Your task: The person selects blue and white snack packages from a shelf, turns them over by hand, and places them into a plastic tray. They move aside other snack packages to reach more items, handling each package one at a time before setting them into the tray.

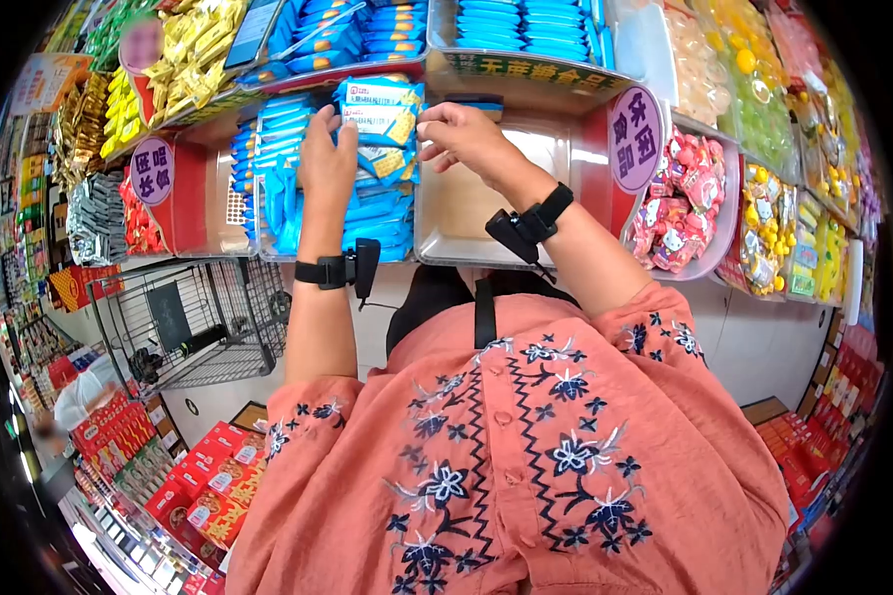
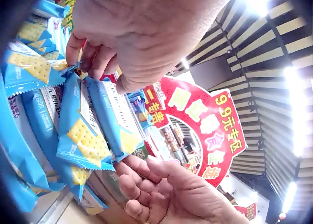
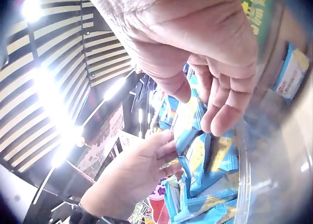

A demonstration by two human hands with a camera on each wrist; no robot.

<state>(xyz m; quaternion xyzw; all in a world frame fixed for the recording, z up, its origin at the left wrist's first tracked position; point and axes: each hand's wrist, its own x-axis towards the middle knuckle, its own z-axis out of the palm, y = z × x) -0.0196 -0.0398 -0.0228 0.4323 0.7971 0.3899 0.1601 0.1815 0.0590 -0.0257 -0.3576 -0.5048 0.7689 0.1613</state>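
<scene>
Blue cracker packets (image 1: 379, 129) stand bunched over a tray full of the same packets on a shop shelf. My left hand (image 1: 327, 149) lies against their left side, and the right wrist view shows a packet end between its thumb and fingers (image 3: 164, 158). My right hand (image 1: 446, 124) is at the bunch's upper right, its loosely bent fingers (image 3: 222, 106) touching the packet ends (image 3: 205, 168). In the left wrist view the left hand (image 2: 93, 57) curls over the packets (image 2: 90, 136) from above, and the right hand (image 2: 156, 185) meets them from below.
A bare metal tray (image 1: 461, 213) lies under my right wrist. Round purple signs (image 1: 635, 139) (image 1: 152, 171) flank the bins. Pink sweets (image 1: 680, 203) fill the bin to the right. A wire basket (image 1: 193, 322) stands at lower left above red boxes (image 1: 213, 486).
</scene>
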